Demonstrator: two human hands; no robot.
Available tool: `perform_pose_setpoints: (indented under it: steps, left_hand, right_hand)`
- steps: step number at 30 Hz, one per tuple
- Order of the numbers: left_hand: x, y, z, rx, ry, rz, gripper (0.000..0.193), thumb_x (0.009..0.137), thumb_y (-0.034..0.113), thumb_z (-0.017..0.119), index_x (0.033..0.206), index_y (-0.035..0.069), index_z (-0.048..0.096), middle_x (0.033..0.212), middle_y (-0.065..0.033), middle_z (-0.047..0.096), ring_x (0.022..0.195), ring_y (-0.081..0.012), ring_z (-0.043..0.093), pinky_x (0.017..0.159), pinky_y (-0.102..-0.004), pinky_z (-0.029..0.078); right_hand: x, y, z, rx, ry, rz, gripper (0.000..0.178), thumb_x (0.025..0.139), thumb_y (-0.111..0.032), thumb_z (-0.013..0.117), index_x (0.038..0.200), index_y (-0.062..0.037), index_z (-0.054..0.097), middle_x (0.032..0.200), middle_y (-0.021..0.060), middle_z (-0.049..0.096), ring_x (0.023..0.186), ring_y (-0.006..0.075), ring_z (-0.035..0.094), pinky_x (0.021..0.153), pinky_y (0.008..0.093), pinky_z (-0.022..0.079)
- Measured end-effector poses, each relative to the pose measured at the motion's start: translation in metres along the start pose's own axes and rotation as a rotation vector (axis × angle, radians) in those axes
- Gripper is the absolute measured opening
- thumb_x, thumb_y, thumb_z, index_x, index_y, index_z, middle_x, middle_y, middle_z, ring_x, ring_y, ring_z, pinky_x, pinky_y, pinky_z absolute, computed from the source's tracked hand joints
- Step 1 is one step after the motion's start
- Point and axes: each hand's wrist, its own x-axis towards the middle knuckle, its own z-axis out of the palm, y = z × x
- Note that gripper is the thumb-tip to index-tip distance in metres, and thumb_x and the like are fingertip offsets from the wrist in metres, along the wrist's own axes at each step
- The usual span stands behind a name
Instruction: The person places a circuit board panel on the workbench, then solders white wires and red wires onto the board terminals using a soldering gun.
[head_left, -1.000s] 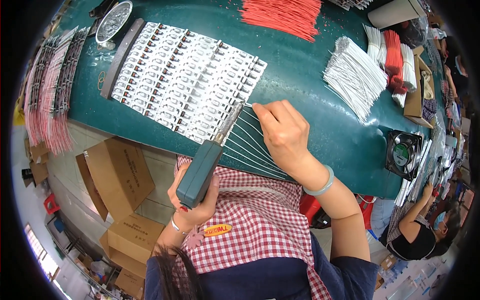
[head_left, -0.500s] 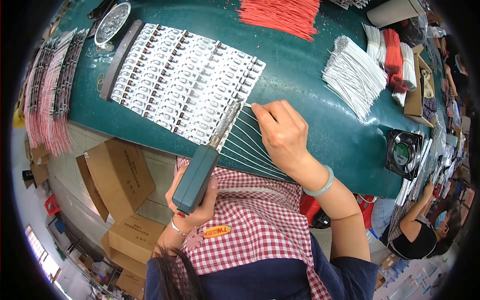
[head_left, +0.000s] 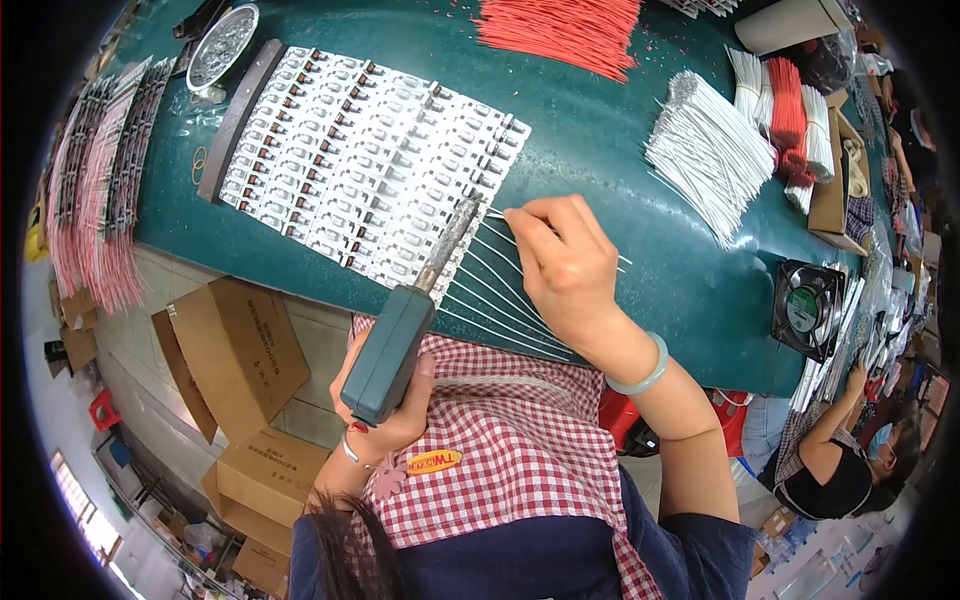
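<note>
My left hand (head_left: 408, 412) is wrapped round the dark green handle of a soldering iron (head_left: 388, 345). The iron's metal tip points up and away, over the right edge of a white panel (head_left: 385, 165) set with rows of small parts. My right hand (head_left: 568, 262) pinches a thin white wire (head_left: 496, 214), whose end lies close to the tip; whether they touch I cannot tell. Several other white wires (head_left: 497, 310) fan out from that panel edge, running below my right hand toward the table's near edge.
A dark bar (head_left: 240, 120) lies along the panel's left end, near a bowl (head_left: 222, 45). Red wires (head_left: 560, 35), white wires (head_left: 708, 150) and a black fan (head_left: 808, 308) lie on the green table (head_left: 690, 300). Cardboard boxes (head_left: 240, 350) stand below at left. Another person (head_left: 845, 455) sits at right.
The soldering iron's tip has shifted very slightly. A white wire end now shows past the right side of my right hand. The panel has stayed in place.
</note>
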Motion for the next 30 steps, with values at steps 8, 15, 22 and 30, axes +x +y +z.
perform_pose_setpoints:
  steps: [8, 15, 22, 30]
  left_hand:
    - [0.005, 0.0, 0.001, 0.009, -0.006, -0.017, 0.027, 0.078, 0.0, 0.076, 0.103, -0.006, 0.071, 0.097, -0.019, 0.07, 0.08, -0.0272, 0.071, 0.071, -0.0311, 0.055]
    - [0.01, 0.007, 0.002, 0.039, -0.051, 0.022, 0.024, 0.076, -0.004, 0.076, 0.1, -0.005, 0.071, 0.093, -0.0148, 0.069, 0.077, -0.0262, 0.069, 0.071, -0.0312, 0.055]
    - [0.007, 0.003, 0.004, 0.043, -0.071, -0.009, 0.023, 0.075, -0.004, 0.075, 0.098, -0.004, 0.071, 0.091, -0.0144, 0.069, 0.076, -0.0265, 0.068, 0.069, -0.0313, 0.055]
    - [0.008, 0.01, 0.001, 0.043, -0.068, -0.089, 0.021, 0.078, -0.002, 0.074, 0.098, -0.005, 0.071, 0.089, -0.0147, 0.068, 0.072, -0.0263, 0.067, 0.066, -0.0314, 0.054]
  right_hand:
    - [0.008, 0.014, -0.003, 0.052, -0.024, -0.016, 0.026, 0.072, 0.007, 0.075, 0.095, -0.0051, 0.072, 0.081, 0.0055, 0.064, 0.071, 0.0227, 0.062, 0.059, 0.0339, 0.051]
    - [0.009, 0.014, -0.001, 0.058, -0.047, -0.034, 0.025, 0.072, 0.006, 0.074, 0.095, -0.0045, 0.072, 0.08, 0.0054, 0.064, 0.071, 0.0226, 0.062, 0.058, 0.0342, 0.051]
    - [0.01, 0.012, -0.003, 0.045, -0.06, -0.037, 0.025, 0.071, 0.005, 0.074, 0.094, -0.0039, 0.072, 0.08, 0.0054, 0.064, 0.07, 0.0224, 0.062, 0.058, 0.0341, 0.051]
    - [0.008, 0.013, 0.0, 0.042, -0.057, -0.05, 0.023, 0.071, 0.001, 0.071, 0.093, -0.0039, 0.071, 0.081, 0.0046, 0.061, 0.072, 0.0212, 0.061, 0.059, 0.0332, 0.049]
